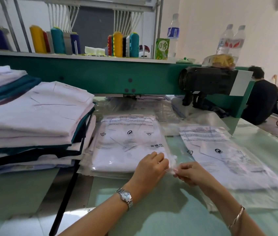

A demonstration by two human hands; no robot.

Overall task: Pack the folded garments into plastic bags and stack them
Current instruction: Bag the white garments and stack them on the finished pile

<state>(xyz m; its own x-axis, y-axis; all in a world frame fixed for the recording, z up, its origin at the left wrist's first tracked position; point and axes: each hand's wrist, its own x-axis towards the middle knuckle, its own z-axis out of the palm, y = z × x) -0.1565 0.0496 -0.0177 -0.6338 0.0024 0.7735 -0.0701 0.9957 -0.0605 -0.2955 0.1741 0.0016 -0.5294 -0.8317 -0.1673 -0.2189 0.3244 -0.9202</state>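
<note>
While left hand (pixel 150 165) and right hand (pixel 188 172) both pinch the near right edge of the bagged garment (pixel 128 145), a table (pixel 174 144) strip separates it from second bagged garment (pixel 223 159); bag print too small, green carton (pixel 162 48) reads 哈.

Left forearm: bare, it enters from the bottom edge and runs up and to the right.
Left wrist: nearly straight, back side up.
Left hand (pixel 149 166): back up, fingers curled down, the tips pinch the near right corner of the plastic bag (pixel 128 143).
Right forearm: bare, it enters from the bottom right corner and runs up and to the left.
Right hand (pixel 190 172): thumb and bent fingers pinch the same corner.
Both hands: fingertips just beside each other.
</note>
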